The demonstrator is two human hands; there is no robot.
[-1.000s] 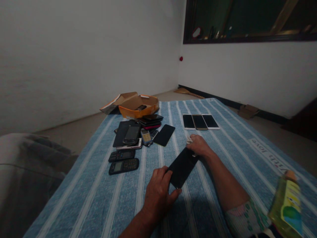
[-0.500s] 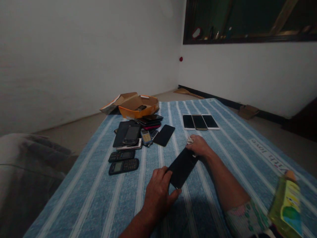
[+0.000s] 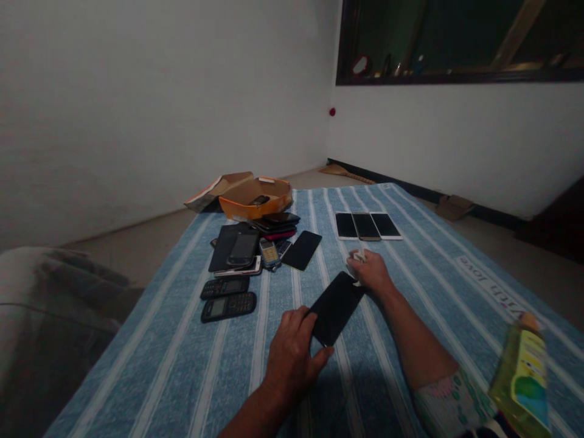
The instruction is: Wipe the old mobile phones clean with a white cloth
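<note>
A black smartphone (image 3: pixel 336 310) lies slantwise on the striped cloth in front of me. My left hand (image 3: pixel 294 347) grips its near left end, thumb at the bottom edge and fingers along the side. At the far right corner, my right hand (image 3: pixel 371 271) is closed around a crumpled white tissue (image 3: pixel 359 255), a bit of which touches the phone's edge. Beyond it lies another dark smartphone (image 3: pixel 303 250), face up. Two black keypad phones (image 3: pixel 228 306) lie left of my hands.
Several phones (image 3: pixel 244 246) are piled at the left, before an open orange box (image 3: pixel 255 207) holding a phone. Three smartphones (image 3: pixel 367 225) lie side by side at the back right. A bottle of yellow-green liquid (image 3: pixel 522 377) is near my right forearm on the striped cloth (image 3: pixel 173 365).
My right hand with the tissue has shifted slightly right, from the phone's top edge to its far right corner. My left hand and the phone have stayed put.
</note>
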